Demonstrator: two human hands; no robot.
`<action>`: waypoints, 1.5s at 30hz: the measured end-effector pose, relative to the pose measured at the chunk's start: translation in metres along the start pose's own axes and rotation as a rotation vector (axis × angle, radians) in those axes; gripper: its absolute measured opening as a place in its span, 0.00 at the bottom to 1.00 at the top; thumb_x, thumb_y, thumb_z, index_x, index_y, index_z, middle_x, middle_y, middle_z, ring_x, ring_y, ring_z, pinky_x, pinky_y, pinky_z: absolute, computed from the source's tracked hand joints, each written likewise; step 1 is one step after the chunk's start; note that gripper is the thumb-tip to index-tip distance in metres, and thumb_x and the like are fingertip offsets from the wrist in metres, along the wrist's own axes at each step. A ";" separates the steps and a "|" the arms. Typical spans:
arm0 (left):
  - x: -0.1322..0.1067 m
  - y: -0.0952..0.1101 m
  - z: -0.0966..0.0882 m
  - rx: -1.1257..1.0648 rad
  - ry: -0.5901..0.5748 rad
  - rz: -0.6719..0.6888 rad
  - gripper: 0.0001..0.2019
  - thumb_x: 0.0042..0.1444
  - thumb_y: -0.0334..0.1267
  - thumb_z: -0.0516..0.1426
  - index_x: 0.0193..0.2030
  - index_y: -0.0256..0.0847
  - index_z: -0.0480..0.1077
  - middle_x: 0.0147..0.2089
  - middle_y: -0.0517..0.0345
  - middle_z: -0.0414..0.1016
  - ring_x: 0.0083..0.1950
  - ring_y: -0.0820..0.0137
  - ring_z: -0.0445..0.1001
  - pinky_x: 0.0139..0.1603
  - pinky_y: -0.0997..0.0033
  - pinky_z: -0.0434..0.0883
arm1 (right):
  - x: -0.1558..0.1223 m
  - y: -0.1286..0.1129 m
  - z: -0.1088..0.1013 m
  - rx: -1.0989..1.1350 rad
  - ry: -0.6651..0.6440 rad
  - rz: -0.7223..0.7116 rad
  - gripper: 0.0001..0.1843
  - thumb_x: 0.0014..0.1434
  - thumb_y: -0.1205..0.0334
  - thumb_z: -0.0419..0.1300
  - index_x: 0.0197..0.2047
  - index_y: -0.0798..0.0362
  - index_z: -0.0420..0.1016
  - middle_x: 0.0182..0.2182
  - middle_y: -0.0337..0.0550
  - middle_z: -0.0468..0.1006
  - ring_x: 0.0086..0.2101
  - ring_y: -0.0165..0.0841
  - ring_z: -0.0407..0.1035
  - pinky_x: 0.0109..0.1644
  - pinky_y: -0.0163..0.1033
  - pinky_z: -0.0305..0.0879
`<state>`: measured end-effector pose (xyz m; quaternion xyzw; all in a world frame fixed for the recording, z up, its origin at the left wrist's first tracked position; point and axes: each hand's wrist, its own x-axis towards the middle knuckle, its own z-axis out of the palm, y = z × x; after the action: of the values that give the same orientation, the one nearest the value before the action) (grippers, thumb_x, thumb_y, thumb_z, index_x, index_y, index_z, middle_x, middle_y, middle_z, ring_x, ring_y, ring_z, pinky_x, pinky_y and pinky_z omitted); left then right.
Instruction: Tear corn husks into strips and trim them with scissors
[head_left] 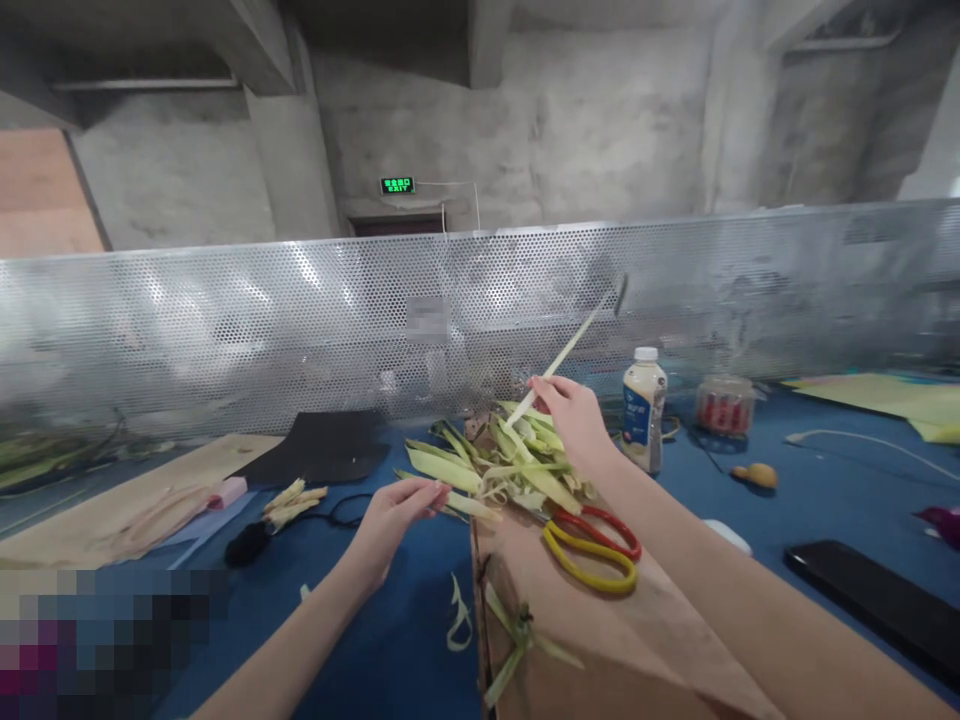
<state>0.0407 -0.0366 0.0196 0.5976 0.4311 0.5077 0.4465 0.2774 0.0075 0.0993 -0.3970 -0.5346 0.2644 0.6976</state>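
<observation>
My right hand is closed in a pinch on a long, narrow, pale green leaf strip. The strip rises up and to the right, and its darker tip bends over. Below it lies a heap of cut green leaf pieces on a brown cardboard box. My left hand is at the heap's left edge, thumb and fingers pressed together beside a pale leaf piece; what they hold, if anything, is unclear. Scissors with one red and one yellow handle rest on the box, blades hidden under leaves.
Nearer on the box lies a knotted leaf piece. Rightward on the blue table stand a bottle and a clear tub, with a black phone nearer. Black sheet and pale husk bundle lie left. A perforated metal screen borders the back.
</observation>
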 end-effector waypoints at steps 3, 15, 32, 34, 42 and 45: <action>0.000 0.002 -0.003 0.085 -0.020 0.071 0.08 0.46 0.41 0.60 0.25 0.39 0.76 0.39 0.52 0.76 0.46 0.61 0.70 0.48 0.66 0.64 | 0.001 0.000 -0.001 -0.046 -0.122 0.043 0.13 0.48 0.53 0.60 0.28 0.55 0.76 0.22 0.38 0.70 0.25 0.29 0.61 0.32 0.36 0.58; 0.005 0.028 -0.038 -0.333 0.008 0.071 0.13 0.43 0.35 0.55 0.13 0.41 0.57 0.17 0.64 0.56 0.24 0.73 0.60 0.41 0.69 0.68 | -0.001 0.008 0.002 -0.110 -0.284 0.071 0.13 0.48 0.54 0.58 0.24 0.55 0.72 0.18 0.35 0.65 0.22 0.26 0.58 0.27 0.33 0.58; -0.019 0.055 -0.097 0.522 -0.443 -0.486 0.29 0.47 0.66 0.53 0.16 0.40 0.63 0.31 0.44 0.77 0.23 0.65 0.72 0.25 0.65 0.69 | -0.008 0.009 0.002 -0.314 -0.450 -0.010 0.13 0.52 0.54 0.58 0.23 0.53 0.70 0.16 0.34 0.68 0.20 0.27 0.62 0.24 0.33 0.55; -0.021 0.056 -0.095 0.476 -0.431 -0.499 0.26 0.46 0.64 0.55 0.19 0.40 0.67 0.34 0.45 0.77 0.24 0.65 0.73 0.23 0.67 0.69 | -0.008 0.012 0.004 -0.322 -0.497 -0.033 0.13 0.52 0.53 0.57 0.23 0.53 0.70 0.16 0.34 0.67 0.19 0.27 0.61 0.24 0.33 0.55; -0.005 0.046 -0.101 0.850 -0.184 -0.393 0.24 0.42 0.63 0.58 0.26 0.40 0.73 0.28 0.47 0.74 0.31 0.61 0.73 0.22 0.73 0.67 | -0.007 0.021 0.006 -0.342 -0.563 -0.060 0.15 0.54 0.51 0.57 0.24 0.53 0.70 0.16 0.35 0.69 0.18 0.26 0.60 0.23 0.33 0.55; -0.006 0.037 -0.102 0.902 -0.219 -0.480 0.23 0.40 0.61 0.59 0.21 0.40 0.71 0.24 0.47 0.73 0.25 0.62 0.71 0.22 0.68 0.67 | -0.009 0.018 0.004 -0.370 -0.565 -0.052 0.17 0.53 0.50 0.57 0.21 0.53 0.68 0.15 0.34 0.68 0.18 0.26 0.59 0.22 0.32 0.53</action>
<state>-0.0592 -0.0413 0.0634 0.6644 0.6825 0.0898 0.2910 0.2723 0.0109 0.0799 -0.4142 -0.7558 0.2445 0.4444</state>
